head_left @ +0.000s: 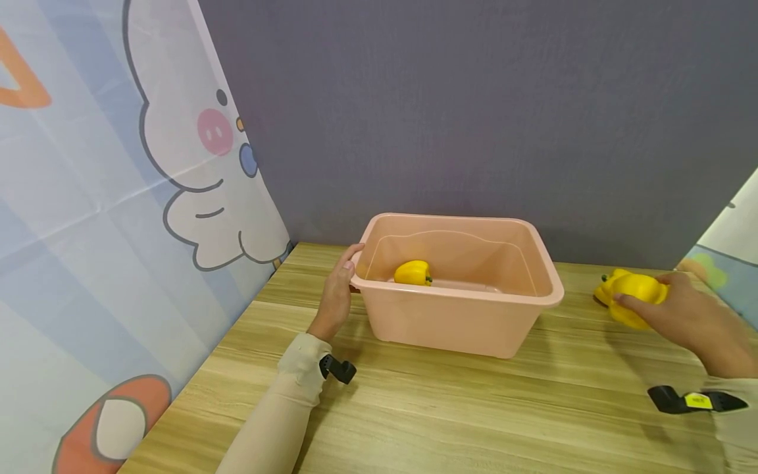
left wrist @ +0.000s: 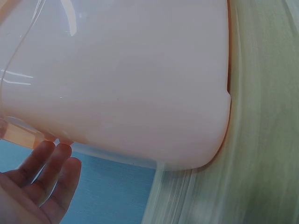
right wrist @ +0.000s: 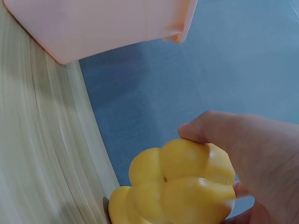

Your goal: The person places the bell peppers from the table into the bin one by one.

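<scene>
Yellow bell pepper, grasped between the thumb and fingers of a person's right hand at the right end of a wood-grain table. In the head view, from where I stand, another pepper with a green stem shows just past the held one. Well to their left is a pink plastic bin, upright, with a third pepper lying on its side inside, toward the left. The left hand grips the bin's left rim.

The left wrist view shows the bin's smooth outer wall and three fingers reaching up to the rim's underside.

The right wrist view shows the held pepper's lobed base; the thumb presses its upper side. Whether it is off the table, I cannot tell.

I judge the step in hand to be picking up this pepper; the next move calls for a firm hold and a lift clear of its neighbour.

Counted: one bin, two hands, and what look like three peppers, one inside and two outside.
</scene>
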`<control>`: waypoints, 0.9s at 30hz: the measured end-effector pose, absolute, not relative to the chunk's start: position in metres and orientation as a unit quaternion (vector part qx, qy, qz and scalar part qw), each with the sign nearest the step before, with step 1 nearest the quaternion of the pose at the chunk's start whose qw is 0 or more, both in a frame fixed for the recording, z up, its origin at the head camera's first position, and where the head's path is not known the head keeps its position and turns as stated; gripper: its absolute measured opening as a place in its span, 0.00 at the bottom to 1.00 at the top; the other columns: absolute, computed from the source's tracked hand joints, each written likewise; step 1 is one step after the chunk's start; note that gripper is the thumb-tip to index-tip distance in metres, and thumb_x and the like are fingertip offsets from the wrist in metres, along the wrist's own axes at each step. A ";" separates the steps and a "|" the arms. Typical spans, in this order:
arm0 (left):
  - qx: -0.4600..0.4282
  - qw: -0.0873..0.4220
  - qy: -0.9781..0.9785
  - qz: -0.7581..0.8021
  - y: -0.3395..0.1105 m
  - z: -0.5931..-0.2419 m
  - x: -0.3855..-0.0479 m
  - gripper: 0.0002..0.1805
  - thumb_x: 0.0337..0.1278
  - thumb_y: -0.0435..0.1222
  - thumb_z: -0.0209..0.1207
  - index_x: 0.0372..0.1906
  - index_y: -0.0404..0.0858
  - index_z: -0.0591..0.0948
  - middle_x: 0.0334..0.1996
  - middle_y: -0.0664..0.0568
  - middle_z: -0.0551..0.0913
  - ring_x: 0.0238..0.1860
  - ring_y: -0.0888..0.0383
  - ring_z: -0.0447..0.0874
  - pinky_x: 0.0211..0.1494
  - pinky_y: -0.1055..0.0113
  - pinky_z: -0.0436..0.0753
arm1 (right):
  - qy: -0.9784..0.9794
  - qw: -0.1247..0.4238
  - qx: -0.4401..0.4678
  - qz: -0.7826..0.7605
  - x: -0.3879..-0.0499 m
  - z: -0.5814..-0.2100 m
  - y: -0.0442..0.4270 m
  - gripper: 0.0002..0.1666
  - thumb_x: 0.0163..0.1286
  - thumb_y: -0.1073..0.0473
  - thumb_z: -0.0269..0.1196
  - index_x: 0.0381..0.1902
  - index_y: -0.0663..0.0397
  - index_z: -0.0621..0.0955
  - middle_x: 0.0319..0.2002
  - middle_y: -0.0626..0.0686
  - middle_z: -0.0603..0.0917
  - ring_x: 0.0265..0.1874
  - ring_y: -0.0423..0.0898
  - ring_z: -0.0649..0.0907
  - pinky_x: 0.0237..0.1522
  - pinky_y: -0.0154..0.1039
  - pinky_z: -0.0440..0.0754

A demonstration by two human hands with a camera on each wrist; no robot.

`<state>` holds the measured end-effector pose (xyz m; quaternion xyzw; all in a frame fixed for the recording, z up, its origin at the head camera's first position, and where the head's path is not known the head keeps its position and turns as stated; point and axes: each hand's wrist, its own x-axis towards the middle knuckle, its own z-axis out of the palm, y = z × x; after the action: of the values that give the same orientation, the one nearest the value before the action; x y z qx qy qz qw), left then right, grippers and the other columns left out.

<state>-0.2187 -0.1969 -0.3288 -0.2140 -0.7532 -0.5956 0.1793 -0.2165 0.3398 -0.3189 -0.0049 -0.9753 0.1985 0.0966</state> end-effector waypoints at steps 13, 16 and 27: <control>-0.213 0.177 -0.753 -0.597 -0.199 -0.328 -0.217 0.27 0.79 0.38 0.32 0.74 0.31 0.64 0.52 0.26 0.74 0.39 0.54 0.76 0.41 0.64 0.78 | -0.969 0.105 0.007 0.226 -0.214 -0.311 0.331 0.53 0.70 0.38 0.61 0.62 0.82 0.56 0.33 0.71 0.75 0.24 0.56 0.76 0.21 0.43 0.71; -0.218 0.177 -0.750 -0.598 -0.199 -0.328 -0.217 0.27 0.79 0.38 0.32 0.74 0.30 0.64 0.50 0.28 0.75 0.38 0.55 0.76 0.41 0.64 0.78 | -0.970 0.102 0.005 0.221 -0.212 -0.309 0.329 0.54 0.70 0.37 0.60 0.63 0.85 0.55 0.32 0.72 0.75 0.23 0.57 0.76 0.21 0.43 0.71; -0.212 0.177 -0.751 -0.600 -0.200 -0.328 -0.217 0.27 0.78 0.38 0.32 0.74 0.31 0.64 0.51 0.27 0.75 0.39 0.56 0.76 0.41 0.64 0.78 | -0.966 0.127 -0.009 0.226 -0.207 -0.302 0.317 0.58 0.69 0.38 0.61 0.63 0.91 0.54 0.26 0.67 0.74 0.20 0.54 0.76 0.18 0.44 0.72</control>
<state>-0.2171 -0.1995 -0.3280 -0.2124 -0.7507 -0.6000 0.1770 -0.2066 0.3170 -0.3020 -0.0086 -0.9658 0.2257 0.1274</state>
